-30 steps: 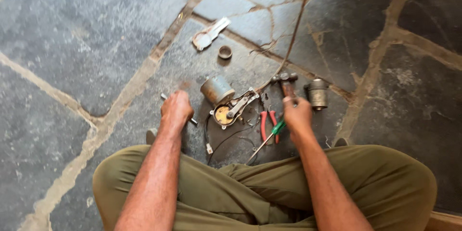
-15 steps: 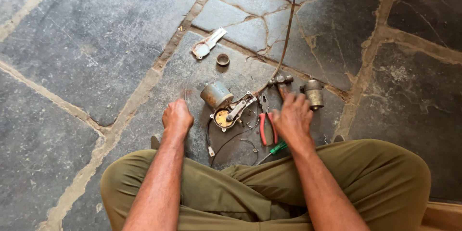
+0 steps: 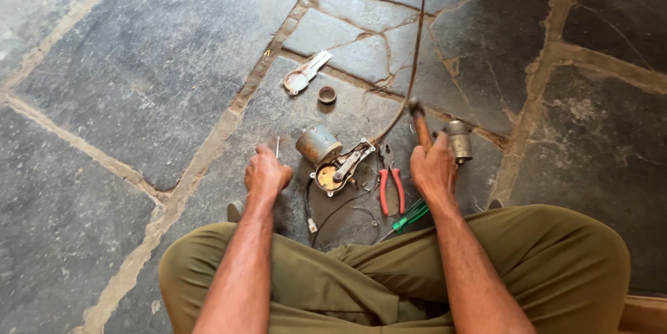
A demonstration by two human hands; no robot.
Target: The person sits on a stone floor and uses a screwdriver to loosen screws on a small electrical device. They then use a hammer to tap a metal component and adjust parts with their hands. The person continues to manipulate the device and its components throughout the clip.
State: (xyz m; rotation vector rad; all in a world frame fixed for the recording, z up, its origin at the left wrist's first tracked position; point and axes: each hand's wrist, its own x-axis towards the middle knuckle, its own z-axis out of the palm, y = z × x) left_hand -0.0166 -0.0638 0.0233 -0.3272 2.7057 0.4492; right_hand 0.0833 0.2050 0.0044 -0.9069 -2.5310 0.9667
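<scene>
dark stone floor [image 3: 174,63]. opened motor unit [image 3: 332,160] lies between the knees, within reach. right hand [image 3: 432,167], just right of it, grips a hammer handle [image 3: 419,125]; left hand [image 3: 266,173], just left, clenches a thin rod [image 3: 278,146]. red pliers [image 3: 390,189] lie beside the unit.

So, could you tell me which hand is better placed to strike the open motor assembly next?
Probably the right hand: it grips the hammer just right of the motor assembly. The left hand holds only a thin rod.
</scene>
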